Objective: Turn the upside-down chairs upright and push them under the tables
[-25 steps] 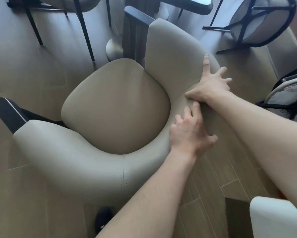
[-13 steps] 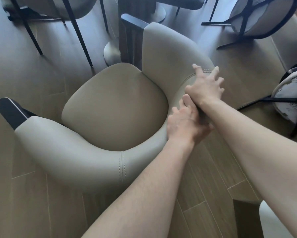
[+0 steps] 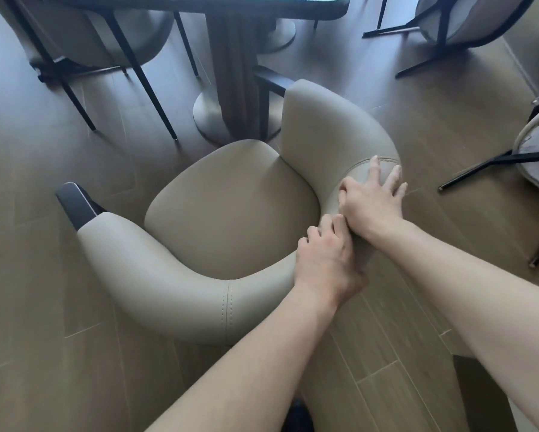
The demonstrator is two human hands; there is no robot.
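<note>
Beige chair [image 3: 230, 207], upright: left hand [image 3: 327, 263] and right hand [image 3: 371, 204] clasp its curved backrest, side by side.

Below me, a wood-plank floor [image 3: 449, 145] fills the frame; a dark shoe [image 3: 296, 416] shows at the bottom edge.

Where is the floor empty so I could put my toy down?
Bare floor lies left of the beige chair, below the tucked chair. Another patch sits right of the beige chair, before the tipped chair. It's crowded around the table post and where both hands grip the backrest.
</note>
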